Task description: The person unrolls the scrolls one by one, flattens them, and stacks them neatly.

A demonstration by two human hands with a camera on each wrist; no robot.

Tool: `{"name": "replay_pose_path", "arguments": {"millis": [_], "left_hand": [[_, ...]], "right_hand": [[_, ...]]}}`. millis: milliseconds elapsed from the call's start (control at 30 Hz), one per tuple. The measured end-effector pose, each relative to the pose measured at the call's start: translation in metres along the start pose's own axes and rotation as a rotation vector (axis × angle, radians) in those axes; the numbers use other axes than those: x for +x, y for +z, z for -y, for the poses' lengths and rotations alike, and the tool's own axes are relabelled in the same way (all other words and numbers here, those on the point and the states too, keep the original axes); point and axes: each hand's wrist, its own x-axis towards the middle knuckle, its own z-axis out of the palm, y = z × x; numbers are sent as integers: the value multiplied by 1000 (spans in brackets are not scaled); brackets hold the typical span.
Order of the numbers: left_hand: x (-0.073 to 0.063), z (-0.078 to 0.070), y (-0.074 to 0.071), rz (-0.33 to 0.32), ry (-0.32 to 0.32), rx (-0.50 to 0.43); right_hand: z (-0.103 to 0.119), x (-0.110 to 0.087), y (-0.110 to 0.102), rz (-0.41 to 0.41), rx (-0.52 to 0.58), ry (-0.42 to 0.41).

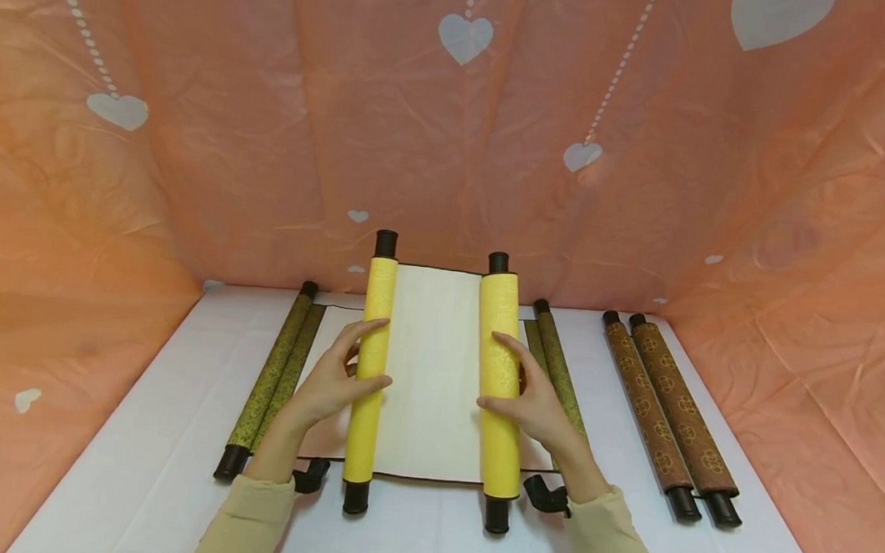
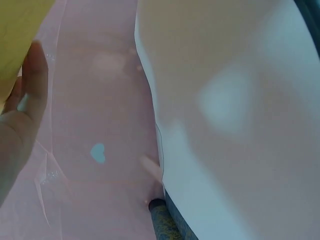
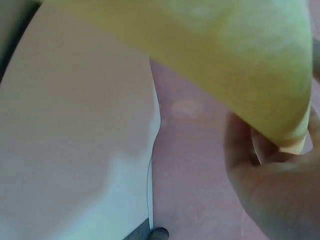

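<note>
A partly unrolled yellow scroll [image 1: 434, 376] with blank cream paper is held up between both hands. Its rolled sides end in black knobs. My left hand [image 1: 329, 381] grips the left yellow roll [image 1: 363, 439], thumb and fingers around it. On the other side, my right hand [image 1: 544, 405] holds the right yellow roll [image 1: 499, 455] in the same manner. Behind and beneath lies an opened green-patterned scroll [image 1: 270, 384], its middle hidden by the yellow one. The wrist views show the left fingers [image 2: 36, 85] and right fingers [image 3: 239, 142] curled against the yellow rolls.
To the right on the white table [image 1: 157, 428] lies a brown scroll [image 1: 683, 414] with a flower pattern, its two rolls side by side. Black wrist cameras [image 1: 546, 492] hang near the wrists. A pink-orange sheet with hearts [image 1: 449, 160] encloses the back and sides.
</note>
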Motion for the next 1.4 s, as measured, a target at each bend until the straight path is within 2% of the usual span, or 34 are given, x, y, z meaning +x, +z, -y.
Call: {"name": "replay_pose_path", "arguments": {"millis": [133, 267, 500, 700, 1000, 1200, 1400], "left_hand": [[-1, 1, -2, -25, 14, 61], [-2, 0, -6, -35, 33, 59], [-5, 0, -14, -20, 67, 63], [-5, 1, -20, 2, 65, 47], [-4, 1, -19, -45, 25, 109], [-5, 0, -23, -79, 65, 145], [-8, 4, -29, -67, 73, 133]], "right_hand": [[-1, 0, -3, -27, -48, -55], [0, 0, -8, -19, -56, -115], [1, -2, -14, 1, -48, -72], [0, -2, -18, 24, -23, -114], [-2, -1, -19, -6, -56, -66], [0, -1, -23, -5, -25, -76], [1, -4, -31, 29, -42, -116]]}}
